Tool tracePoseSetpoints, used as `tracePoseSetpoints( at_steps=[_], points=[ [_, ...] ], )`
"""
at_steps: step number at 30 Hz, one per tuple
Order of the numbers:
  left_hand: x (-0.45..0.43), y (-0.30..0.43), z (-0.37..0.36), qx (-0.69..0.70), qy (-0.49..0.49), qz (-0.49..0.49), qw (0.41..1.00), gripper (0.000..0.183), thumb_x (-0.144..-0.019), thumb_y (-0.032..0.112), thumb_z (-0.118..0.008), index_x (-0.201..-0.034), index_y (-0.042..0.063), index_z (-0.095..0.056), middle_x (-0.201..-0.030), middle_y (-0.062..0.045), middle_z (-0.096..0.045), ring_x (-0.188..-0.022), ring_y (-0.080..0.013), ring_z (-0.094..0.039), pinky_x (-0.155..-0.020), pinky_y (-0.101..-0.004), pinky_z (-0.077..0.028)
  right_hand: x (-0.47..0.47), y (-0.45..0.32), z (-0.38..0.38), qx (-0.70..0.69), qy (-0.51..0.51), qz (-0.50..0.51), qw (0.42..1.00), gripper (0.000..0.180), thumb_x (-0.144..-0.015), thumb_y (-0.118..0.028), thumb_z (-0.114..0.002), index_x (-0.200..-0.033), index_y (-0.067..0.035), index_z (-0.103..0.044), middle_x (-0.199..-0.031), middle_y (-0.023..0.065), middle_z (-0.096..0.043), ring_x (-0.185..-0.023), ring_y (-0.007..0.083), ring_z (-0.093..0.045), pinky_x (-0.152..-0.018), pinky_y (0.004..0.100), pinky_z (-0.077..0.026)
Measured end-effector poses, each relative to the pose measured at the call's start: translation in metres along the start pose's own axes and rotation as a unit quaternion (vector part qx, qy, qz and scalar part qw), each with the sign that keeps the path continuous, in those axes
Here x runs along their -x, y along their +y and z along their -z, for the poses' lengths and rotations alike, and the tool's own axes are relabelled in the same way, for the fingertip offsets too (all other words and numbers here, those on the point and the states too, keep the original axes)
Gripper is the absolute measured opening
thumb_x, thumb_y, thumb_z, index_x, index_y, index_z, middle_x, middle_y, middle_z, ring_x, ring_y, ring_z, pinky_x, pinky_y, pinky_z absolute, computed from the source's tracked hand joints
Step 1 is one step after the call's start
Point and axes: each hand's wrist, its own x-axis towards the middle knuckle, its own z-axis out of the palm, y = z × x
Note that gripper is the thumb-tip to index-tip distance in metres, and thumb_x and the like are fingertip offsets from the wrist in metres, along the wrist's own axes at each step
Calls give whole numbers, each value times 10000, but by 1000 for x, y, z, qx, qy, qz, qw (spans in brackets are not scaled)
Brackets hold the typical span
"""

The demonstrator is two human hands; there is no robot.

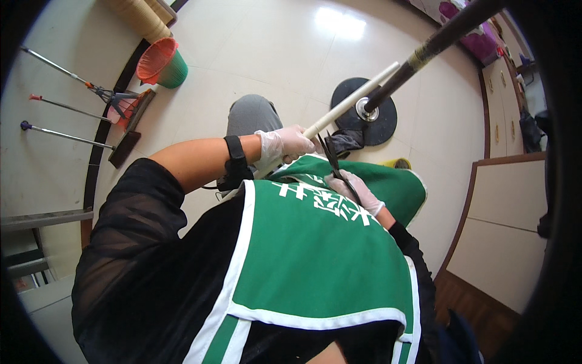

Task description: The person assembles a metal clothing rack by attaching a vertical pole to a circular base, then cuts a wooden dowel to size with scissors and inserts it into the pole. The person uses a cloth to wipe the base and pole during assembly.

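Note:
My left hand (291,143), in a thin clear glove, grips a long white rod (352,101). The rod slants up to the right, its far end close to a dark pole (432,52); its lower part passes behind my wrist. In my gloved right hand (357,189) is a pair of black scissors (334,157). Their blades are slightly apart and point up beside my left fingers and the rod; whether they touch it I cannot tell. Beneath both hands lies my green apron (318,268), edged in white and bearing writing.
The pole stands on a round black base (348,93), with dark cloth (348,140) beside it. A green bin (175,70) with a red liner is at upper left, near a broom and dustpan (122,113). Cabinets (504,200) line the right. A yellow object (394,163) shows behind the apron.

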Motion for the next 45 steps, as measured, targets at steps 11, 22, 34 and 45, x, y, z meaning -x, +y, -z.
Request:
tracePoseSetpoints(
  at_steps=[11, 22, 34, 45],
  points=[
    [31, 16, 62, 83, 18, -91, 992, 362, -903, 386, -544, -1064, 99, -392, -709, 16, -466, -447, -27, -390, -382, -180, -348, -111, 11, 78, 256, 50, -121, 958, 447, -713, -339, -717, -920, 48, -632, -780, 157, -653, -726, 241, -618, -675, 353, -474],
    [65, -12, 125, -219, 248, -197, 923, 423, -929, 423, -496, -1205, 102, -500, -807, -46, -571, -706, -164, -585, -675, -300, -476, -175, 76, 40, 361, 27, -177, 915, 328, -733, -244, -661, -1005, -60, -676, -1059, 192, -633, -992, 337, -612, -849, 401, -494],
    [36, 4, 139, -497, 303, -236, 778, 226, -888, 293, -578, -1035, 130, -525, -800, -119, -624, -753, -316, -622, -646, -409, -472, -146, -51, 120, 470, 383, 302, 735, 461, -623, -151, -754, -1048, -180, -576, -974, 48, -605, -1012, 220, -556, -936, 406, -363],
    [17, -31, 227, -592, 427, -79, 679, 282, -740, 413, -683, -821, 147, -637, -750, -103, -639, -747, -311, -635, -643, -415, -499, -161, -20, 137, 461, 131, -20, 877, 241, -748, -340, -612, -888, -166, -701, -813, 121, -672, -774, 308, -655, -716, 386, -532]
  ],
)
